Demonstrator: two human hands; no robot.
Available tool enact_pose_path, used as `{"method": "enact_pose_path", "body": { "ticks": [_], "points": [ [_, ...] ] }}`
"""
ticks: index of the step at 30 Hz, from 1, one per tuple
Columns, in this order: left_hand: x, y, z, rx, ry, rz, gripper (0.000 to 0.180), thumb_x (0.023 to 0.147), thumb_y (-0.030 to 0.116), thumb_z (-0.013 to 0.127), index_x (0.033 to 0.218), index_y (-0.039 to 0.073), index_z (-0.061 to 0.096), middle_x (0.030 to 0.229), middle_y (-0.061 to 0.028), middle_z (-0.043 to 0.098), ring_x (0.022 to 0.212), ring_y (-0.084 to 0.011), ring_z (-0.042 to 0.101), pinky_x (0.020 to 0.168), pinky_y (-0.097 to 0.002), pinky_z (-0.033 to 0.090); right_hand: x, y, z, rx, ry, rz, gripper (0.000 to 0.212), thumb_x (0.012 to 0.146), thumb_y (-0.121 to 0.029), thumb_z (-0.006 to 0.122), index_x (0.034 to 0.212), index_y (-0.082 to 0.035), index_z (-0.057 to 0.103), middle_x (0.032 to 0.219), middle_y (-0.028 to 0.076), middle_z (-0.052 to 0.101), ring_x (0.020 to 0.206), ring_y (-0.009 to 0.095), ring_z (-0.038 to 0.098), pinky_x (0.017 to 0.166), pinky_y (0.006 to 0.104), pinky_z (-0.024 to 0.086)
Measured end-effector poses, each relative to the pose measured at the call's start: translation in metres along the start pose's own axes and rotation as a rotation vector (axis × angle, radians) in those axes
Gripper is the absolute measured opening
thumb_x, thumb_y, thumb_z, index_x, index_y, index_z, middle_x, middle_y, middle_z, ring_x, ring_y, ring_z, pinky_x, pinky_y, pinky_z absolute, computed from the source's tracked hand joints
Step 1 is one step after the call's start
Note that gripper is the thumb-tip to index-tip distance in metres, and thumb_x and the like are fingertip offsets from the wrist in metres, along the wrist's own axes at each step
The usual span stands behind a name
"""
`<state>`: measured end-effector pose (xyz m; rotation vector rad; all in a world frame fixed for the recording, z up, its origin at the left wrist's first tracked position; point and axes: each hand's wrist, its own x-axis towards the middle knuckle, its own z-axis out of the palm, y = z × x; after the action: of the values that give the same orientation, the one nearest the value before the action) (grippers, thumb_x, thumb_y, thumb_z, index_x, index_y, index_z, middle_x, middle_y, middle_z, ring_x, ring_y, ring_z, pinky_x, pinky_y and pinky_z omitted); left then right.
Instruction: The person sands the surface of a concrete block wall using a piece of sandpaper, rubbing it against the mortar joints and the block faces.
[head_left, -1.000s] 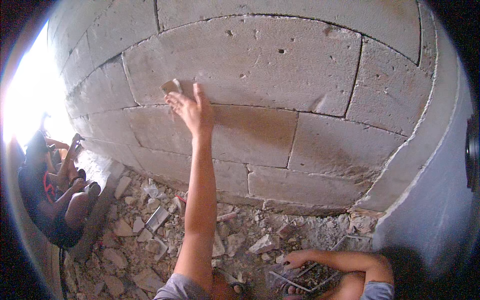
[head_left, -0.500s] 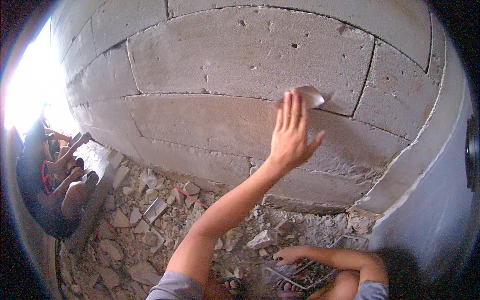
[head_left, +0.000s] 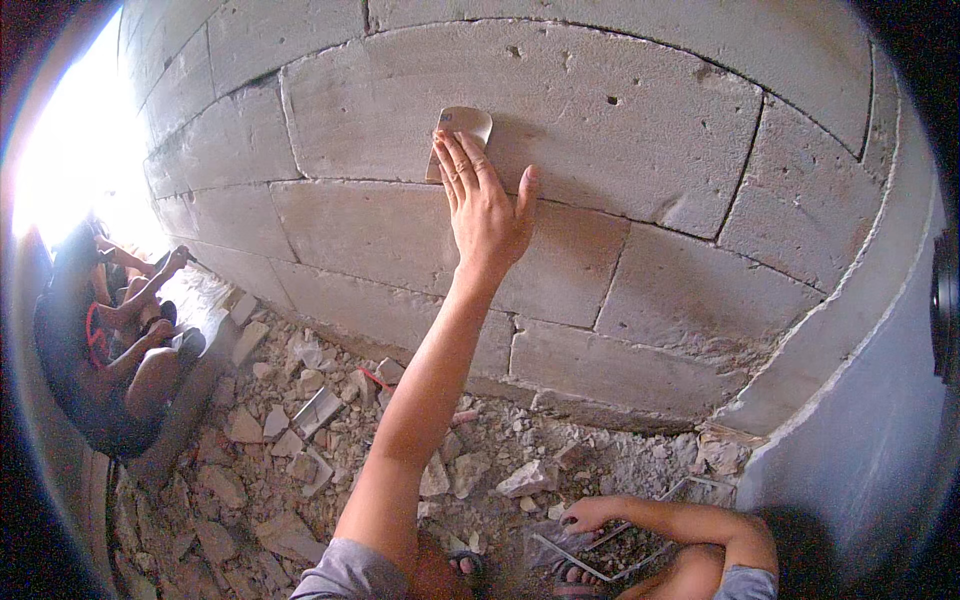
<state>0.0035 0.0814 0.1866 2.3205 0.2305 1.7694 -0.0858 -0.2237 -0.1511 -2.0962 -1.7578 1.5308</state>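
Note:
My left arm reaches up to the grey block wall (head_left: 560,110). My left hand (head_left: 487,225) lies with straight fingers on a small sheet of sandpaper (head_left: 468,124), pressing it against a large block just above a horizontal joint. The sheet's pale upper end curls away past my fingertips. My thumb sticks out to the right, off the sheet. Low on the right, my right hand (head_left: 590,513) hangs in front of my bent knee with its fingers curled. What those fingers hold, if anything, is hidden. A thin metal frame (head_left: 600,572) lies just below it.
Broken rubble (head_left: 285,535) covers the floor along the wall's foot, with a grey metal piece (head_left: 318,411) among it. At far left another person (head_left: 105,365) sits by the bright opening. A smooth bluish wall (head_left: 850,430) closes the right side.
My left hand has slid left and slightly up along the wall, taking the sandpaper with it. My right hand stays about where it was. The view has shifted slightly.

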Motion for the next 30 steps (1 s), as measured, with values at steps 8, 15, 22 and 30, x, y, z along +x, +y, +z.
{"method": "enact_pose_path", "body": {
  "ticks": [8,15,22,30],
  "points": [
    [0.013,-0.036,0.016,0.110,0.023,-0.038,0.087,0.091,0.051,0.040,0.138,-0.013,0.004,0.145,-0.0336,-0.001,0.137,-0.0418,-0.002,0.112,-0.0460,0.006,0.005,0.012,0.008,0.065,0.145,-0.073,0.042,0.085,-0.038,0.053,0.114,-0.009,0.056,0.094,0.019,0.063,0.085,0.032,0.061,0.074,0.0412,0.047],
    [0.037,-0.164,-0.001,0.817,0.180,-0.065,0.089,0.091,0.055,0.037,0.139,-0.011,0.002,0.145,-0.0332,-0.002,0.137,-0.0411,-0.003,0.112,-0.0456,0.002,-0.010,-0.010,-0.012,0.112,0.082,-0.069,0.037,0.084,-0.034,0.060,0.106,-0.004,0.056,0.101,0.014,0.062,0.094,0.032,0.059,0.079,0.0431,0.046],
    [0.028,-0.018,0.004,-0.166,0.071,-0.111,0.099,0.084,0.055,0.051,0.139,-0.011,0.003,0.146,-0.0323,-0.003,0.137,-0.0427,-0.005,0.110,-0.0506,0.001,-0.002,0.000,-0.007,0.075,0.077,-0.063,0.038,0.085,-0.035,0.055,0.111,-0.008,0.057,0.100,0.017,0.062,0.090,0.034,0.060,0.079,0.0428,0.046],
    [-0.034,0.133,0.017,-0.268,-0.272,0.421,0.090,0.076,0.053,0.061,0.133,-0.011,0.031,0.147,-0.0272,0.009,0.138,-0.0404,0.006,0.111,-0.0501,0.011,0.026,0.021,0.007,0.000,0.098,-0.040,0.036,0.085,-0.035,0.053,0.107,-0.006,0.056,0.103,0.018,0.061,0.092,0.035,0.060,0.078,0.0431,0.046]
  ]
}}
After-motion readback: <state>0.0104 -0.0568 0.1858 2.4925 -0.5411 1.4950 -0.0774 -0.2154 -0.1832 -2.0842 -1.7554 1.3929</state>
